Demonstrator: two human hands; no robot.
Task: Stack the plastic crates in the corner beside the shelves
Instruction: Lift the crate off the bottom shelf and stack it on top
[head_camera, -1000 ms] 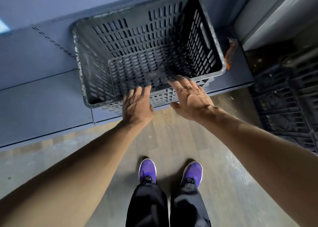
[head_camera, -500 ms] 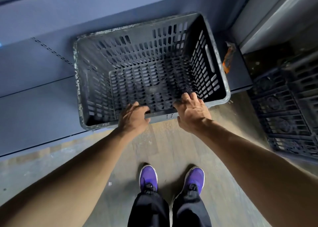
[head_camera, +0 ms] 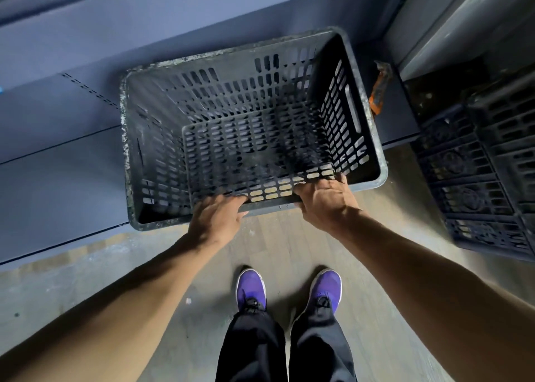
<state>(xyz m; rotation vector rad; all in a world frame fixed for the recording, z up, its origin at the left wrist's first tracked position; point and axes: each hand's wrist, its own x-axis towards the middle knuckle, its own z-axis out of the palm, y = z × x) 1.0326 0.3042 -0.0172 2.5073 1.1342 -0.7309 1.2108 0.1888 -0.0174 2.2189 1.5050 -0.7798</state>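
Note:
A dark grey slotted plastic crate (head_camera: 185, 112) with a scuffed, whitish rim sits on the low blue shelf base (head_camera: 58, 179), open side up, its near edge hanging over the floor. My left hand (head_camera: 215, 221) grips the crate's near rim left of centre, fingers curled over the edge. My right hand (head_camera: 325, 200) grips the same rim further right, fingers hooked inside. More dark crates (head_camera: 486, 173) stand on the floor at the right edge, in the corner past the shelf end.
An orange object (head_camera: 377, 89) lies on the shelf base just right of the crate. A grey wall or panel (head_camera: 451, 19) rises at the upper right. My purple shoes (head_camera: 250, 289) stand on the wooden floor (head_camera: 278, 245) directly below the crate.
Both hands went from hovering open near the crate's front rim to gripping it. The crate has slid toward me, and its near edge now overhangs the shelf base.

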